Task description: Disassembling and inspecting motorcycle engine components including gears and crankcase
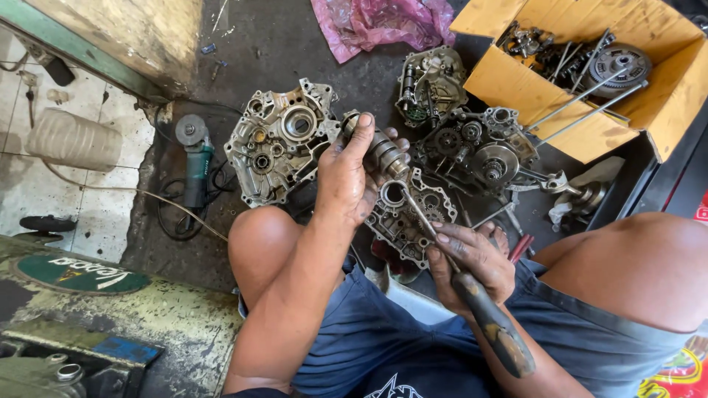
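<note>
Head view: the right hand (472, 258) is gripping a worn dark-handled screwdriver (493, 324), its tip reaching into a grey cast-metal engine casing (402, 217) between the knees. Just beyond, the left hand (354, 173) is clasping a greasy steel gear shaft (383, 151). Farther off, a yellow cardboard box (531, 92) is holding metal parts.

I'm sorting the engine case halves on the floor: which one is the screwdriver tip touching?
The case half between the knees, directly under the right hand's screwdriver; the others lie farther off on the floor, untouched.
</note>
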